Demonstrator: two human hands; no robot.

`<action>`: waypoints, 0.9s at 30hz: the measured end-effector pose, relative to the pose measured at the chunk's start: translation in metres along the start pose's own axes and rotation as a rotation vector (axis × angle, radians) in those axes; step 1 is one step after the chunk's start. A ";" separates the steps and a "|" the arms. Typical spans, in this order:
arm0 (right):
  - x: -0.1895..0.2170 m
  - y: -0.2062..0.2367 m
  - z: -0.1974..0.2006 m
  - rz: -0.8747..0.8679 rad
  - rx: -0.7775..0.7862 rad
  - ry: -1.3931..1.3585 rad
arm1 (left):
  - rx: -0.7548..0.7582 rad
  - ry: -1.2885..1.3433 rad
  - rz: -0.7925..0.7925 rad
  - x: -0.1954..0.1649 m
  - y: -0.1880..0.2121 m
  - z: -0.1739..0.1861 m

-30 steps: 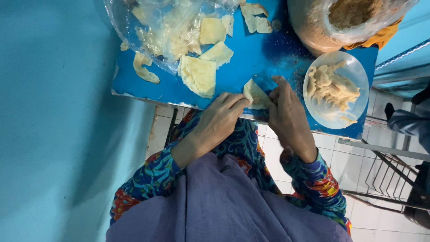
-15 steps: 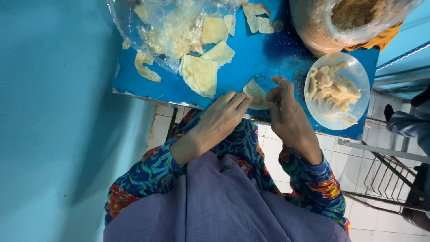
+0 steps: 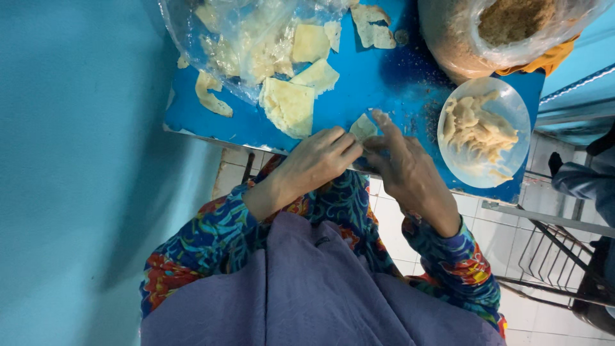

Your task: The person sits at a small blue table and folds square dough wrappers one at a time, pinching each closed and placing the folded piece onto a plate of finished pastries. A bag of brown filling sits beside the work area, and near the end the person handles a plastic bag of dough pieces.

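Dough wrapper [image 3: 362, 127], a small pale piece at the near edge of the blue counter [image 3: 384, 77], sits pinched between both hands, left hand [image 3: 317, 163] and right hand [image 3: 410, 173] closed on opposite sides, equally near.

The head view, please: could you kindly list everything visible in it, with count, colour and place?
Blue table top: one, upper centre.
Clear plastic bag of pale dough sheets: one, top left.
Loose pale dough sheets: several, beside the bag.
Clear plastic bag of brown crumbs: one, top right.
Clear round bowl of pale folded pieces: one, right.
Small pale dough piece: one, at the fingertips.
Metal rack: one, lower right.
Left hand: touches the piece.
Right hand: touches the piece.
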State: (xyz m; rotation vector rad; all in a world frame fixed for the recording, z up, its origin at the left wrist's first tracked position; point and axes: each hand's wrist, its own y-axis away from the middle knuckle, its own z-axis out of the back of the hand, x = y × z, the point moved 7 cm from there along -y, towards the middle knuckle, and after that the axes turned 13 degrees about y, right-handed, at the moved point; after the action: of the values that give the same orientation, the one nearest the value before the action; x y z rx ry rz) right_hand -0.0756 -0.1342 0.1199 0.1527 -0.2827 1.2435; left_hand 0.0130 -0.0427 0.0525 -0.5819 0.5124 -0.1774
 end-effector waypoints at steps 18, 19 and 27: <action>0.001 -0.004 0.002 0.097 -0.054 -0.091 | -0.052 0.309 0.307 0.026 -0.013 -0.010; 0.000 -0.006 0.000 0.070 -0.058 -0.068 | -0.069 0.315 0.290 0.025 -0.013 -0.007; -0.023 -0.034 -0.014 -0.109 0.125 -0.310 | -0.040 0.197 0.276 0.017 -0.017 -0.005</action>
State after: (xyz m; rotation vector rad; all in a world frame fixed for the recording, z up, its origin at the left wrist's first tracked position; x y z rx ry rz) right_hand -0.0487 -0.1622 0.1014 0.4650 -0.4587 1.1274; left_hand 0.0243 -0.0643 0.0516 -0.5295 0.7828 0.0388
